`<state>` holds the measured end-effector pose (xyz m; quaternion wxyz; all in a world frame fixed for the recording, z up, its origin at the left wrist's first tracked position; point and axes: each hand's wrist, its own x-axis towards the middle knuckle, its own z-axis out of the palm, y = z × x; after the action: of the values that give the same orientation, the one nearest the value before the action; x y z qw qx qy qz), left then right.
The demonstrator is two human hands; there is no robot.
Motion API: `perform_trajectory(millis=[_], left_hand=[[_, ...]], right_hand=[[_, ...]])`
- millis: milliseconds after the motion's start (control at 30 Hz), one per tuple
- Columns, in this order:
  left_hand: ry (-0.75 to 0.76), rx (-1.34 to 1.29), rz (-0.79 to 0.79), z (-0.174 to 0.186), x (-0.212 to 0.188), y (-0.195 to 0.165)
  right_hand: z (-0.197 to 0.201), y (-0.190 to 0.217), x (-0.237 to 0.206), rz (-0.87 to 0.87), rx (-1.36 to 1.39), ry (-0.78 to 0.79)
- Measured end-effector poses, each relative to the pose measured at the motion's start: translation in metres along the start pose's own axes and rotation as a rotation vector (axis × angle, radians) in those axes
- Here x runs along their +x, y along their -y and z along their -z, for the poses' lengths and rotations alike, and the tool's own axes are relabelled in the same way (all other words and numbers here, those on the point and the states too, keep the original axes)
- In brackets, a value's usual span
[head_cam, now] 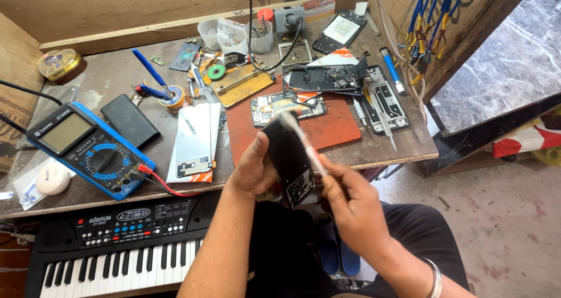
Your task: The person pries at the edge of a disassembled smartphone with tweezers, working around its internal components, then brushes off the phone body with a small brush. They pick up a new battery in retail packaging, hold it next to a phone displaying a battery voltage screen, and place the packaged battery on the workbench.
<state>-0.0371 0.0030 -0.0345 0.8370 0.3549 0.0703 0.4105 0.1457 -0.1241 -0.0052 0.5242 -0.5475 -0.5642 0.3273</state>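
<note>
The left hand is clasping a dark phone panel while the right hand, at four o'clock, is pinching a brush, best stroked lightly across it.

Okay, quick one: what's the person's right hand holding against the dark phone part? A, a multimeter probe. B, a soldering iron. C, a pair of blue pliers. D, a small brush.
D: the right hand grips a thin light-handled brush whose bristles rest on the top of the dark phone part held in the left hand; the blue pliers and multimeter lie on the bench.
</note>
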Motion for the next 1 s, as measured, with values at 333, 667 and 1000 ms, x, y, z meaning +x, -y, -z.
perform_trajectory(millis=[333,667,1000], left_hand=[[0.027,-0.070,-0.058,-0.001,0.000,-0.003],[-0.079,0.027,-0.073,-0.013,0.004,-0.008],[-0.169,0.041,-0.061,-0.016,0.007,-0.007]], right_hand=[[0.020,-0.007,0.003,-0.497,1.443,0.524],[-0.006,-0.014,0.005,0.352,-0.169,0.088],[-0.002,0.011,0.016,0.374,-0.249,0.104]])
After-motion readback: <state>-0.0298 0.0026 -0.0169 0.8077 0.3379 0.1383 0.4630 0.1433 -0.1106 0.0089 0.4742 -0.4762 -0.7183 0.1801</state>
